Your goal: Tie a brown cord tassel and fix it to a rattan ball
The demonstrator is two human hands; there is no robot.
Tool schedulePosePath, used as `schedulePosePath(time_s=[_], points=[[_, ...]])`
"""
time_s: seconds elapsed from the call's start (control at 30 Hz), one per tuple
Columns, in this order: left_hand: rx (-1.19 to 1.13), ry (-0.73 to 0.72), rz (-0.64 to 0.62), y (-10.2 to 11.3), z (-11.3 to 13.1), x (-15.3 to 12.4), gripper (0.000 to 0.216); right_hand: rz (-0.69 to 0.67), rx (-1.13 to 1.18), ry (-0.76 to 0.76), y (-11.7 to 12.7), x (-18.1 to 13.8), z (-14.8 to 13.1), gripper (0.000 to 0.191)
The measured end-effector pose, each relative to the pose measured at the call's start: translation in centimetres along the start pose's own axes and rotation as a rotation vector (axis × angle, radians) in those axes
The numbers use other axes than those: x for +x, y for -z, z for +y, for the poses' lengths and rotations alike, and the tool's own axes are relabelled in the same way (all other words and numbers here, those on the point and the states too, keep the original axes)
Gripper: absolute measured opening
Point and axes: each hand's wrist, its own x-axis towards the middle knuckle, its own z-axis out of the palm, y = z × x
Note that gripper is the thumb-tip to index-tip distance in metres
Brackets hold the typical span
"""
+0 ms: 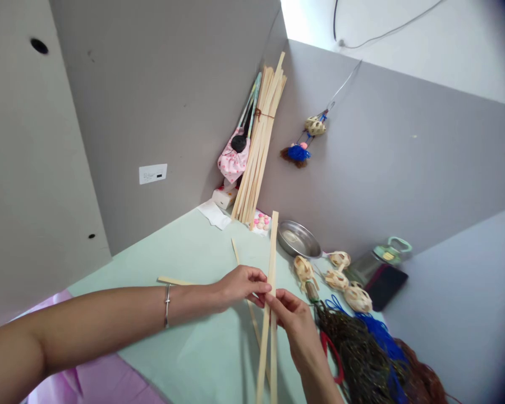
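My left hand (246, 285) reaches in from the left, thumb and fingers pinched on pale, flat bamboo strips (272, 255). On the other side, my right hand (292, 317) grips the same strips between thumb and fingers, close to my left fingertips. The strips overlap at the hands and spread into two ends below them. Underneath, a thin strip (253, 320) lies on the pale green tabletop (193, 348). Another strip (172, 280) is partly hidden by my left forearm.
A tied strip bundle (258, 151) leans in the corner beside a pink pouch (234, 157). To the right are a metal bowl (298, 240), several woven balls (357, 297), a bottle (364, 266), a phone (387, 286), red-handled scissors (336, 365) and dark cords (357, 348).
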Motion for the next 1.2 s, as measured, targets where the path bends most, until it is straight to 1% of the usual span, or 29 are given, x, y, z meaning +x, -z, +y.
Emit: schedulePosePath(time_s=[0.17,0.27,0.37,0.47,0.53,0.6,0.63,0.7,0.77,0.8,0.87,0.9,0.93,0.97,1.0,1.03,1.07,1.1,1.17,1.2], points=[[0.009,-0.009,-0.031,0.6,-0.2,0.0,0.04,0.0,-0.012,0.01,0.2,-0.1,0.4,0.038],[0.021,-0.026,0.002,0.7,-0.3,0.0,0.036,0.019,-0.014,0.029,-0.2,-0.2,0.2,0.04],[0.041,-0.012,0.025,0.7,-0.2,-0.1,0.033,0.044,-0.042,0.074,-0.5,-0.3,0.0,0.04],[0.024,0.021,-0.024,0.9,0.0,-0.2,0.033,0.024,-0.062,0.08,-0.5,-0.4,-0.1,0.04],[0.012,0.043,-0.067,1.2,0.0,-0.2,0.035,-0.024,-0.044,0.063,-0.6,-0.6,-0.1,0.039],[0.006,0.045,-0.091,1.4,0.0,-0.3,0.036,-0.038,-0.005,0.042,-0.7,-0.7,0.0,0.038],[-0.002,0.038,-0.09,1.4,0.0,-0.3,0.036,-0.021,0.014,0.036,-0.7,-0.7,0.0,0.038],[-0.026,0.024,-0.069,1.6,0.1,-0.4,0.036,0.056,0.049,0.041,-0.5,-0.5,0.1,0.039],[-0.043,0.02,-0.035,1.9,0.6,-0.5,0.036,0.139,0.046,0.074,0.4,-0.2,0.1,0.04],[-0.037,0.021,-0.028,2.2,1.1,-0.5,0.036,0.181,0.018,0.095,1.2,0.0,0.0,0.04],[0.021,0.011,-0.032,3.2,2.6,-0.7,0.035,0.262,-0.13,0.126,3.6,0.3,0.1,0.04],[0.081,-0.012,-0.038,3.9,3.5,-0.8,0.034,0.322,-0.265,0.135,5.0,0.4,0.1,0.04],[0.158,-0.043,-0.03,4.7,4.4,-0.9,0.032,0.359,-0.446,0.143,6.4,0.4,0.3,0.04],[0.249,-0.085,-0.005,5.7,5.4,-1.1,0.029,0.376,-0.675,0.17,7.6,0.5,0.5,0.039],[0.348,-0.126,0.03,6.7,6.4,-1.3,0.027,0.446,-0.913,0.236,8.6,0.5,0.9,0.037],[0.441,-0.149,0.08,7.7,7.4,-1.6,0.026,0.498,-1.092,0.327,9.1,0.5,1.3,0.038],[0.531,-0.149,0.105,8.8,8.2,-1.9,0.025,0.49,-1.211,0.427,9.3,0.6,1.8,0.039],[0.618,-0.161,0.134,9.8,9.0,-2.3,0.024,0.457,-1.274,0.532,8.9,0.6,2.4,0.038],[0.817,-0.12,0.147,11.8,10.4,-3.2,0.018,0.291,-1.269,0.697,7.1,0.6,3.6,0.035],[0.918,-0.075,0.14,12.7,10.9,-3.7,0.015,0.199,-1.246,0.746,5.9,0.6,4.2,0.033]])
